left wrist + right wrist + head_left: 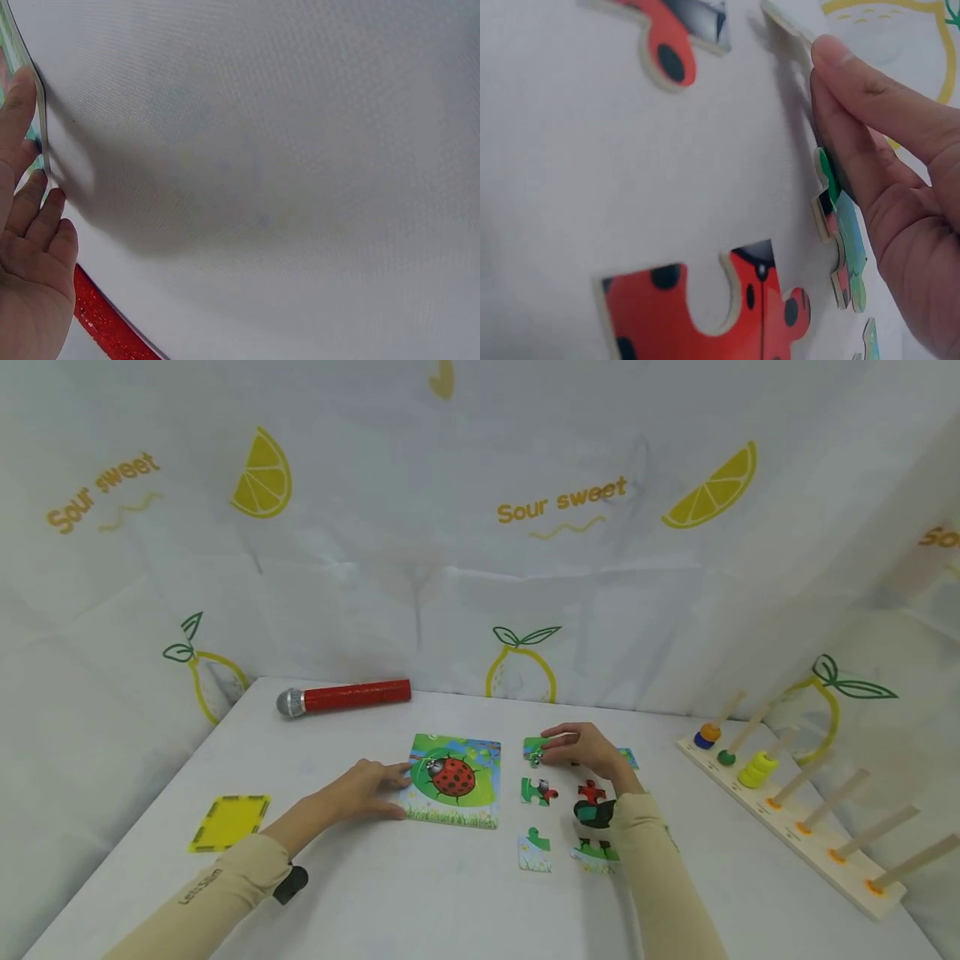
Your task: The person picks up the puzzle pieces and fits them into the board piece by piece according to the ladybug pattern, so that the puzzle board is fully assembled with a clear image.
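Note:
A square ladybug picture board lies on the white table. My left hand touches its left edge, thumb and fingers spread along the side; the left wrist view shows the fingertips of that hand at the edge. To the right are loose jigsaw pieces. My right hand pinches the green upper-left jigsaw piece, partly hidden by the fingers. In the right wrist view the edge of that piece shows at the fingertips. Below the hand lie a green-and-red piece, a red piece and a flowered corner piece.
A red microphone lies at the back left. Nearer the front left is a yellow square. A wooden peg board with several upright pegs and some coloured beads runs along the right side. A lemon-print cloth hangs behind.

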{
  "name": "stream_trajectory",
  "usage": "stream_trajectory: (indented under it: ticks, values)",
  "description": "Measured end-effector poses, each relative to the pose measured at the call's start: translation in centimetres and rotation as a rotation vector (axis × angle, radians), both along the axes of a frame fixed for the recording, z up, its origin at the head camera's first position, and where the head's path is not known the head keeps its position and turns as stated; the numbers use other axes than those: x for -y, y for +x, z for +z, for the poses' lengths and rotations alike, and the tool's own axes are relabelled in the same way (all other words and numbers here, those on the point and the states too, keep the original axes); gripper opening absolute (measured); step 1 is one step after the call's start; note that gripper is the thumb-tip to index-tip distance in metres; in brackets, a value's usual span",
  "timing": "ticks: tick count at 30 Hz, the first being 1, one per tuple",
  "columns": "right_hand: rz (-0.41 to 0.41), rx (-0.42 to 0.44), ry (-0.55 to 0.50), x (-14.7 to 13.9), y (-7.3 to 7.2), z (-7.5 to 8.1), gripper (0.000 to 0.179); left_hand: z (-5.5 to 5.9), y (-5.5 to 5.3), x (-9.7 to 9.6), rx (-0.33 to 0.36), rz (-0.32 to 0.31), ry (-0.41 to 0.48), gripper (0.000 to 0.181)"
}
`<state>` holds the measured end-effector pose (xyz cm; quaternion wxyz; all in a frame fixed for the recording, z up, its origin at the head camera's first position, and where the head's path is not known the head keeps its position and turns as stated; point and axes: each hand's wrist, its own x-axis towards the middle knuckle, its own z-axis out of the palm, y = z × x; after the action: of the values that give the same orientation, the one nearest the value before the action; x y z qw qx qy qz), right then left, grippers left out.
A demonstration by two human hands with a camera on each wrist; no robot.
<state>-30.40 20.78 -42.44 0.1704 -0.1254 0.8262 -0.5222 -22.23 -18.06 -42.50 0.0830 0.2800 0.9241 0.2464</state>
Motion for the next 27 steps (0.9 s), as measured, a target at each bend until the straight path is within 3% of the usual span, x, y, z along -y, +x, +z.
stream_trajectory:
  ticks: [9, 20, 27]
  values:
    - [-0.035, 0.094, -0.179, -0.5, 0.0, -0.2, 0.047, -0.2, -0.1, 0.0, -0.002, 0.006, -0.001, 0.049]
    - [-0.067, 0.210, -0.287, 1.0, -0.1, -0.2, 0.051, 0.1, -0.1, 0.0, 0.030, 0.047, -0.004, 0.049]
    - [-0.049, 0.197, -0.241, 2.5, 0.5, 0.3, 0.050, -0.1, -0.3, 0.0, 0.015, 0.018, 0.002, 0.049]
